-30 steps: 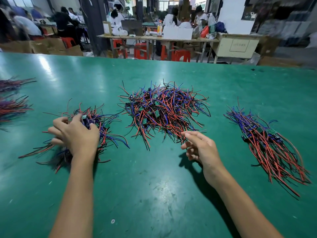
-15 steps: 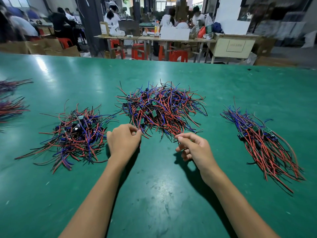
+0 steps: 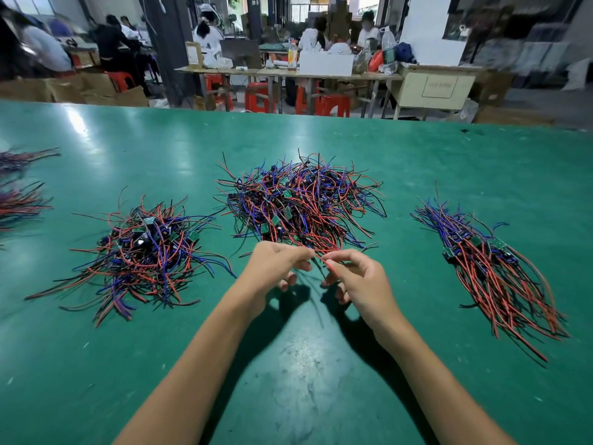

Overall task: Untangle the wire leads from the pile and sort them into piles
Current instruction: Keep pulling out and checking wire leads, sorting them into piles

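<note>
A tangled pile (image 3: 301,200) of red, blue and black wire leads with small green boards lies at the centre of the green table (image 3: 321,380). At its near edge my left hand (image 3: 272,268) and my right hand (image 3: 359,277) meet, each pinching wire leads pulled from the pile; a red lead (image 3: 327,263) runs between their fingertips. A looser pile (image 3: 147,252) sits to the left. On the right, a straightened pile (image 3: 494,268) lies with its leads fanned toward me.
Two more wire bundles (image 3: 19,194) show at the table's left edge. Beyond the far edge are work tables (image 3: 288,72), red stools (image 3: 330,104), cardboard boxes and seated people.
My left hand left the left pile and crossed right to the centre pile's near edge. It now meets my right hand, which has lifted slightly with a red lead.
</note>
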`<action>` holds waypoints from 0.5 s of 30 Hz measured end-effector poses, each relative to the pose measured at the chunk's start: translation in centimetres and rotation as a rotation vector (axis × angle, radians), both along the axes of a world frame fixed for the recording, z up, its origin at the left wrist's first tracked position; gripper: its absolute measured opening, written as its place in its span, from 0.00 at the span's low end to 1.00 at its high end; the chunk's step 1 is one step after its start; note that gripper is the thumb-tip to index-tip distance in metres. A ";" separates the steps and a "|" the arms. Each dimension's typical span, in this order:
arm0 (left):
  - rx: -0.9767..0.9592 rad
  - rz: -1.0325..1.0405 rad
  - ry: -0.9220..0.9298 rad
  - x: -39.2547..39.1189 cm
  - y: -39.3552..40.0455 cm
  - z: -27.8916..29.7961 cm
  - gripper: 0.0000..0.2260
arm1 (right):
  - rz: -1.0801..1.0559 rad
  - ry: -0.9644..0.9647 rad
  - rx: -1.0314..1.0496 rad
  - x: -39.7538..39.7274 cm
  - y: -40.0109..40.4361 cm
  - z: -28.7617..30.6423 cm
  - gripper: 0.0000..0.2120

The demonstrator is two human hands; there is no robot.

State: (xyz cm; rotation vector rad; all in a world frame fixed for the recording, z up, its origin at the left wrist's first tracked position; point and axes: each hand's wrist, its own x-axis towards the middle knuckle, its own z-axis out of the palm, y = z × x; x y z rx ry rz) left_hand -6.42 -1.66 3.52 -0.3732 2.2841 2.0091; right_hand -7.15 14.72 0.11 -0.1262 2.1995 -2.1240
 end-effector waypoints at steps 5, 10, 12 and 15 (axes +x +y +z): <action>0.018 -0.060 0.041 0.5 1.6 0.0 0.10 | 0.028 0.030 0.007 0.0 -0.2 -0.2 0.07; 0.041 -0.086 0.125 0.7 1.8 0.3 0.09 | 0.128 -0.064 -0.164 0.1 0.0 0.9 0.16; -0.053 -0.097 0.225 0.6 2.0 0.1 0.09 | 0.137 -0.071 -0.159 0.1 0.1 1.3 0.15; -0.148 -0.147 0.305 0.5 2.4 -0.3 0.11 | 0.113 -0.076 -0.117 0.1 0.4 1.4 0.12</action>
